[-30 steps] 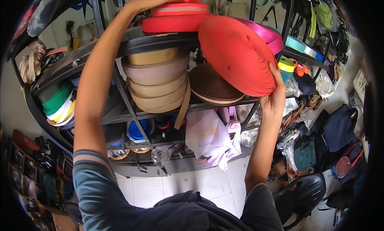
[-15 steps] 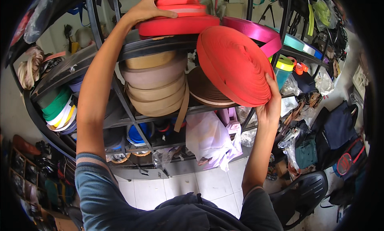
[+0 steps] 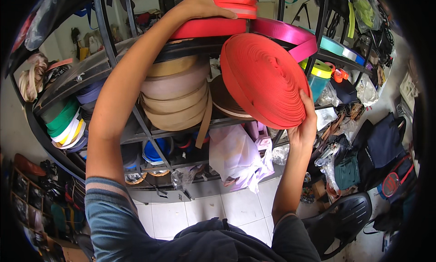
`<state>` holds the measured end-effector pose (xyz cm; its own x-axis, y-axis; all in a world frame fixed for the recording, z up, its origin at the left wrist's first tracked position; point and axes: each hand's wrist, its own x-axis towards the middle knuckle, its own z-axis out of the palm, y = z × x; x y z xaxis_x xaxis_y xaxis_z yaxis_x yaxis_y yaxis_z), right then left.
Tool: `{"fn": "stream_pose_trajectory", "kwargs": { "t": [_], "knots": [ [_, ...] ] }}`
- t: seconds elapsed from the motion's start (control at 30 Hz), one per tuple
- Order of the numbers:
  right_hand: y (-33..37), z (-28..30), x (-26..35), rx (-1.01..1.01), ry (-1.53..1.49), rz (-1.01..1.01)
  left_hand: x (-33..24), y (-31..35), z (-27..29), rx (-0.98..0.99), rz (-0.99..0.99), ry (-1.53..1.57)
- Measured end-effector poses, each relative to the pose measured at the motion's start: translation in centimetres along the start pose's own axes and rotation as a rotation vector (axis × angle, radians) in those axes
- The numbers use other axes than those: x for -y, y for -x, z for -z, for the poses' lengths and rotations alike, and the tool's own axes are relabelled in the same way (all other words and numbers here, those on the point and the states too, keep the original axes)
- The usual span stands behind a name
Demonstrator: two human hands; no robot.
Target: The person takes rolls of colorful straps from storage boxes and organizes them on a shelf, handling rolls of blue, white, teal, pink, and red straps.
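My right hand (image 3: pixel 305 121) grips a big coiled roll of red webbing (image 3: pixel 265 80) by its lower right edge, holding it tilted in front of the shelf. On the top shelf, my left hand (image 3: pixel 202 6) is closed around the left side of small stacked red webbing rolls (image 3: pixel 240 8), one with a paler stripe. My left thumb lies along their near side; the other fingers are partly hidden. Beneath these rolls, a wider red roll (image 3: pixel 209 27) lies flat on the shelf. A magenta ribbon roll (image 3: pixel 286 34) sits to its right, behind the big roll.
Tan and beige webbing rolls (image 3: pixel 175 96) are stacked on the shelf below, beside a brown roll (image 3: pixel 225 98). A pale plastic bag (image 3: pixel 238 155) hangs beneath. Black metal uprights (image 3: pixel 104 28) divide the rack (image 3: pixel 181 47). A black chair (image 3: pixel 345 221) stands at lower right.
My left hand and the small red rolls have shifted right across the wider red roll. The big red roll in my right hand has dipped slightly down and to the left.
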<state>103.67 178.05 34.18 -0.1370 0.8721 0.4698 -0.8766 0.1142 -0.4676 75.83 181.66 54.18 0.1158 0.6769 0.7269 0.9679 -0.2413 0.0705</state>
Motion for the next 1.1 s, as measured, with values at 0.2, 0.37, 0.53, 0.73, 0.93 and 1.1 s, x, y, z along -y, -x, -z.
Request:
{"fn": "stream_pose_trajectory", "kwargs": {
  "t": [0.2, 0.37, 0.53, 0.73, 0.93, 1.1],
  "knots": [
    [0.4, 0.8, 0.4, -0.032, 0.025, 0.022, -5.5, 0.3, -2.0, -0.221, -0.138, -0.501],
    [1.1, 1.3, 0.9, -0.025, 0.073, 0.042, -8.5, -1.3, -5.6, -0.117, -0.096, -0.732],
    [1.8, 1.5, 0.7, -0.014, 0.073, 0.031, -3.2, -5.4, -8.0, -0.228, -0.238, -0.778],
    [0.8, 2.3, 2.7, -0.043, 0.075, 0.042, -6.1, -2.4, -0.1, -0.081, -0.409, -0.732],
    [-0.1, 1.1, 1.8, 0.041, -0.059, -0.028, -2.1, 0.6, 4.0, -0.034, -0.541, -0.719],
    [0.1, 0.1, 0.4, 0.044, -0.039, -0.053, 0.6, 1.6, 4.8, -0.09, -0.701, -0.773]
  ]
}}
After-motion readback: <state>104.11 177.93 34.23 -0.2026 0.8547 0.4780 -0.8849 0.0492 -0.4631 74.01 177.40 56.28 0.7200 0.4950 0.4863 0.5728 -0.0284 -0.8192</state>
